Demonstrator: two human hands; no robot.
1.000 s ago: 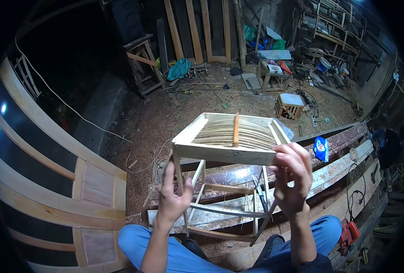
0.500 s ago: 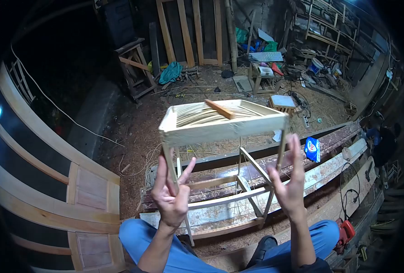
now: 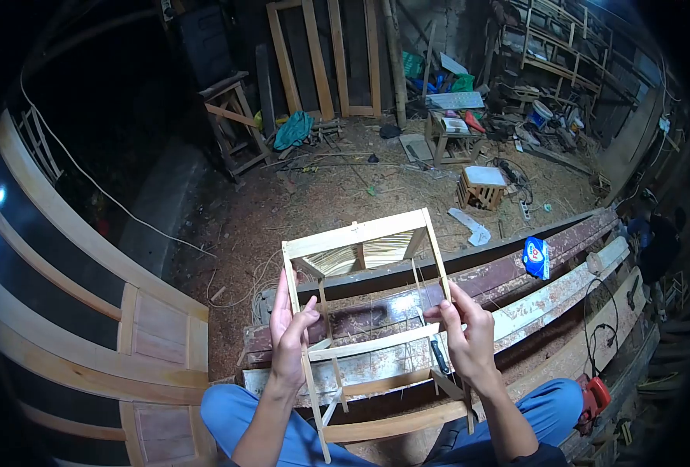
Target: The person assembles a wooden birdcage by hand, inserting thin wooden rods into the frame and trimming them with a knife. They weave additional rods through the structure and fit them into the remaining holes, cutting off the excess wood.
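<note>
A small pale wooden frame [image 3: 356,232], like a miniature stool with a woven strip top, is tilted so the underside of its top shows. My left hand [image 3: 290,335] holds its left leg, fingers behind and thumb in front. The right leg is between the thumb and fingers of my right hand [image 3: 469,338]. Below the top, curved crossbars [image 3: 395,426] join the legs. A dark-handled knife [image 3: 439,355] shows through the frame near my right hand, over the white plank.
Long worn planks [image 3: 532,311] run beneath the frame. On them lie a blue packet [image 3: 535,258] and a black cord [image 3: 594,311]. A red power tool [image 3: 594,397] is by the right knee. Wooden door panels [image 3: 158,327] stand left. A small crate [image 3: 483,187] sits beyond.
The frame has tipped, so its underside now shows instead of its top face and the loose brown stick. My right hand has moved left and closed on the right leg; my left fingers have closed too.
</note>
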